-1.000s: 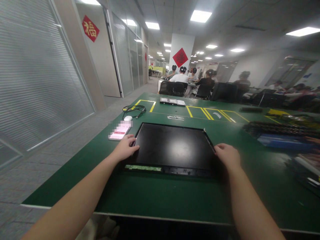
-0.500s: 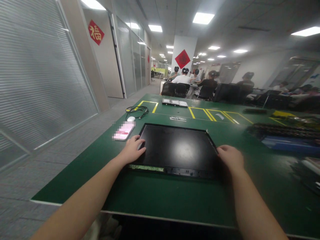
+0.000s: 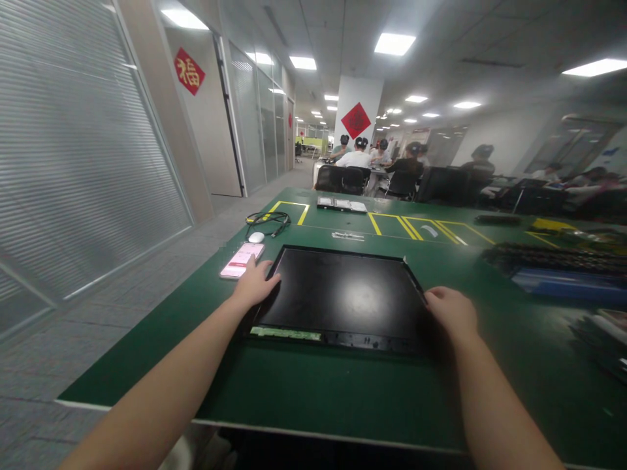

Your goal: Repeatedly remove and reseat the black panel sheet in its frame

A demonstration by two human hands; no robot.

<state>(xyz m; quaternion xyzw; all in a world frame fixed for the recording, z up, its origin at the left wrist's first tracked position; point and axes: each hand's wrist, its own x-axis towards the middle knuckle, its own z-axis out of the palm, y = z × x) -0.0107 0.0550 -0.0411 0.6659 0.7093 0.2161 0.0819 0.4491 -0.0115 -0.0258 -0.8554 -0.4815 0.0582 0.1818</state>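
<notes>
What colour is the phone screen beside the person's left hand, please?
Pink and white, on the phone in the head view.

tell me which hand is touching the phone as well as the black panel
The left hand: its fingertip reaches the pink-screened phone beside the black panel. The right hand rests only at the panel's right edge.

Both forearms cut off by the bottom edge at 7 and 5 o'clock. Left hand (image 3: 255, 285) covering the near-left rim of the black panel (image 3: 343, 294); fingertip contact with the phone (image 3: 241, 260) at 11 o'clock too fine to judge. Right hand (image 3: 453, 313) hiding the panel's near-right corner; grip underneath unseen. Blurred beyond reading at 3 o'clock: the dark keyed strip (image 3: 553, 256), the blue item (image 3: 563, 282). Surface (image 3: 313, 385) cut off at the right edge. Small parts (image 3: 347, 235) at 12 o'clock too small to identify.
</notes>
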